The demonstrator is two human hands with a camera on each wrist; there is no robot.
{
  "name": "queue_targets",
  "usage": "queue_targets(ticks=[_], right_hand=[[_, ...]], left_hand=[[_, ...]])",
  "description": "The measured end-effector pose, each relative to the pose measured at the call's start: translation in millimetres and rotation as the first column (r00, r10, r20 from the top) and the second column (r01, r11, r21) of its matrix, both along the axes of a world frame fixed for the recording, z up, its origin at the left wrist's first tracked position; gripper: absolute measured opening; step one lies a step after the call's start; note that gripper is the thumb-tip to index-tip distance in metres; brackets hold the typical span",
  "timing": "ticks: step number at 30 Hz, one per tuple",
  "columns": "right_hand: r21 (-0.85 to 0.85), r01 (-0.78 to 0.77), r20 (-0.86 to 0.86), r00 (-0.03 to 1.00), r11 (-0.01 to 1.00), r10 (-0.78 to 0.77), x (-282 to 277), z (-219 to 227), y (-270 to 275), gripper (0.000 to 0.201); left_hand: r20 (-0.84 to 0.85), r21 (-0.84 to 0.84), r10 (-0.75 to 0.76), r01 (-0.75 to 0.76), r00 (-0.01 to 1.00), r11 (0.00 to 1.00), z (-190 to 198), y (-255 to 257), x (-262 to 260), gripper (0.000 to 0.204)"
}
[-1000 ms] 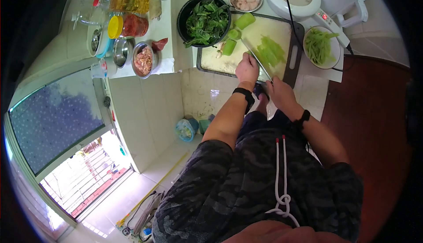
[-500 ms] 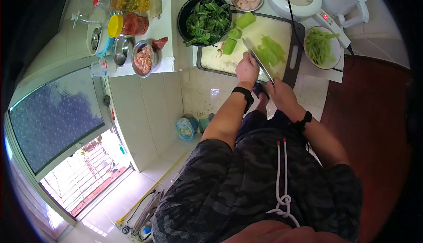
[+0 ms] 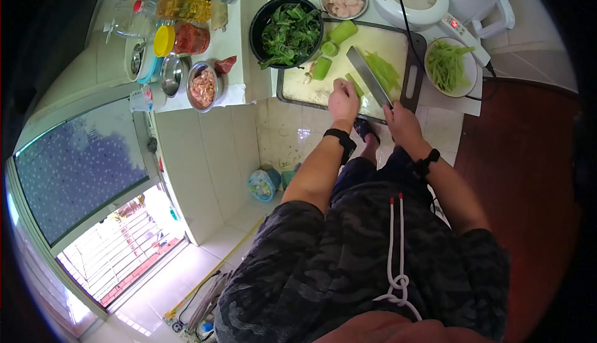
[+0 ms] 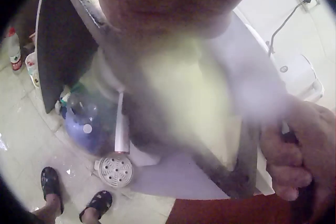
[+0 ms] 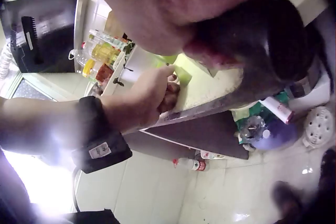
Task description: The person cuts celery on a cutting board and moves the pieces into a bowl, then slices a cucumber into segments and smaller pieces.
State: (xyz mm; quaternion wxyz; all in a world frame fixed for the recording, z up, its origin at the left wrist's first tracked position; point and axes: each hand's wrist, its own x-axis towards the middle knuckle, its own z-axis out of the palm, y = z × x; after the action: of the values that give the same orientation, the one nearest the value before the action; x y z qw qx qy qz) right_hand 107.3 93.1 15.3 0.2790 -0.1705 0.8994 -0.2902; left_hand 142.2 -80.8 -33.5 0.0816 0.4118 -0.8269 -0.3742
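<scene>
My right hand [image 3: 403, 122] grips the handle of a cleaver [image 3: 369, 77], its broad blade lying diagonally over the cutting board [image 3: 298, 94]. Just left of the blade, my left hand [image 3: 344, 102] has its fingers curled at a piece of green stem [image 3: 354, 86]. The right wrist view shows those curled fingers against the green piece [image 5: 184, 77]. Thin green slices [image 3: 384, 69] lie spread on the board, partly behind the blade. Peeled green stem chunks [image 3: 342, 31] sit along the board's upper left. The left wrist view is blurred close to the hand.
A black bowl of leafy greens [image 3: 264, 48] stands at the board's left corner. A metal bowl of pale meat [image 3: 362, 11] is behind. On the right stand a white bowl of green shreds [image 3: 469, 88] and a white cooker [image 3: 385, 1]; a black cord [image 3: 407, 17] crosses the board.
The cleaver has swung away from my left hand and tilted, now showing its broad face over the slices. My left hand has shifted slightly left and down, with the green piece uncovered beside it.
</scene>
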Motion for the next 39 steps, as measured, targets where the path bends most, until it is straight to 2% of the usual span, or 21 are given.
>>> queue_targets(ticks=[3,5,12,24,26,29,32,35,39], right_hand=[[-0.044,0.015,-0.01,1.0,0.999,-0.015,0,-3,-1,0.037],[0.0,0.031,0.028,0.999,1.0,-0.031,0,3,-1,0.037],[-0.028,0.03,-0.006,1.0,0.999,-0.031,6,5,-3,0.037],[0.053,-0.027,0.038,0.999,0.998,0.025,20,31,4,0.034],[0.051,-0.039,0.04,0.999,0.998,0.037,20,35,3,0.033],[0.059,-0.038,0.045,0.998,0.998,0.035,20,35,1,0.033],[-0.001,-0.025,0.016,1.0,1.0,0.025,20,9,-6,0.034],[-0.006,-0.002,0.016,1.0,1.0,0.002,10,12,-23,0.034],[-0.001,-0.001,0.015,1.0,1.0,0.001,17,23,-19,0.034]], left_hand=[[0.061,0.028,-0.032,0.031,0.998,0.999,8,-3,-7,0.032],[0.231,-0.037,-0.119,0.131,0.966,0.991,13,0,-15,0.035],[0.204,-0.096,-0.115,0.137,0.972,0.986,8,10,-18,0.032],[0.289,-0.107,-0.122,0.159,0.949,0.981,13,11,-19,0.03],[0.243,-0.158,-0.13,0.172,0.961,0.972,10,12,-19,0.027],[0.263,-0.153,-0.133,0.177,0.956,0.972,10,11,-20,0.026],[0.27,-0.157,-0.135,0.182,0.953,0.971,9,11,-20,0.026],[0.254,-0.161,-0.127,0.172,0.959,0.972,6,12,-18,0.025],[0.26,-0.173,-0.114,0.163,0.959,0.971,8,15,-19,0.024]])
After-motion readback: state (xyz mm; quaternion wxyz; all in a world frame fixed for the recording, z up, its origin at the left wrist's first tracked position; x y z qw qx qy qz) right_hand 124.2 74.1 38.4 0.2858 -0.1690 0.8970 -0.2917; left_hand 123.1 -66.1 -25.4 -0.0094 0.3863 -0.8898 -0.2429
